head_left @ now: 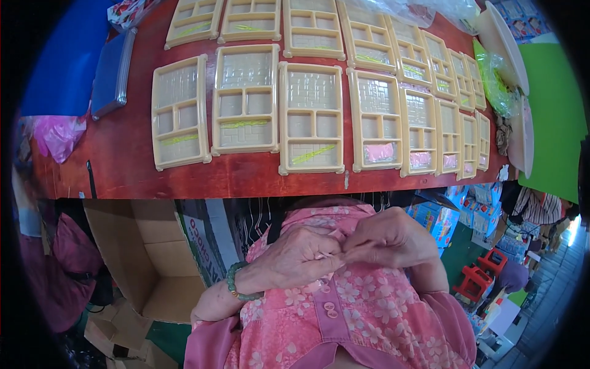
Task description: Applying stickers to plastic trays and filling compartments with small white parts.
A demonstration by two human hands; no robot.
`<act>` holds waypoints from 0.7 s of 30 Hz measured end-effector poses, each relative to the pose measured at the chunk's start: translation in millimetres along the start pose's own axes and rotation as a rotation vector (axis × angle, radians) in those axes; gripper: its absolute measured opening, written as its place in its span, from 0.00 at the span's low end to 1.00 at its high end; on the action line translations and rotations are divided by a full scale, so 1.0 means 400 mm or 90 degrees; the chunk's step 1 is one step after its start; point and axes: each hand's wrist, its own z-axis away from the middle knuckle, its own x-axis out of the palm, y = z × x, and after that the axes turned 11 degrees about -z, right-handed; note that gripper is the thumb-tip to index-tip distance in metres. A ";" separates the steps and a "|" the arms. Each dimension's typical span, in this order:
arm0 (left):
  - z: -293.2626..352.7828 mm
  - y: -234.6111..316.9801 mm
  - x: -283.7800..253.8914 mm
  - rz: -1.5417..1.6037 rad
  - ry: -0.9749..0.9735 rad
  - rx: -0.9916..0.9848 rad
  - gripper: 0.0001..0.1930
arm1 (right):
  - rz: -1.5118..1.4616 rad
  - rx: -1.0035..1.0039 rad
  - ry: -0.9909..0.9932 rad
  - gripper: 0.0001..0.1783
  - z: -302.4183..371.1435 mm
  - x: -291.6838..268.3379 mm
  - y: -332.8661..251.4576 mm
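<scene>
My left hand (300, 258), with a green bead bracelet (232, 281) at its wrist, is closed in front of my chest. Against it, fingertips to fingertips, my right hand (392, 238) is pinched shut. A bit of something pale pink and shiny shows at the left fingers; its kind is hidden by the fingers and blends with my pink flowered clothing. Beyond both hands, cream compartment trays (310, 117) stand in two rows on the red table (246, 178). Several hold thin yellow-green sticks (313, 154); in the near right trays lie pink packets (379, 152).
A blue flat stack (114, 74) and a pink plastic bag (58, 132) are at the table's left. Clear and green plastic bags (495, 80) lie at its right end. Below the table's edge stand an open cardboard box (166, 258), blue packages (433, 221) and red stools (476, 280).
</scene>
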 end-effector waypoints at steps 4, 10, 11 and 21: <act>-0.007 0.009 -0.001 -0.048 -0.050 -0.030 0.13 | 0.211 -0.028 -0.288 0.11 -0.049 -0.043 -0.051; -0.015 0.013 -0.016 -0.097 -0.157 -0.054 0.17 | 0.289 0.033 -0.411 0.09 -0.062 -0.028 -0.053; -0.013 0.010 -0.018 -0.097 -0.158 -0.039 0.18 | 0.275 0.026 -0.403 0.07 -0.058 -0.024 -0.044; 0.001 -0.010 -0.005 -0.057 -0.083 0.140 0.12 | -0.029 -0.090 -0.153 0.07 0.041 0.036 0.075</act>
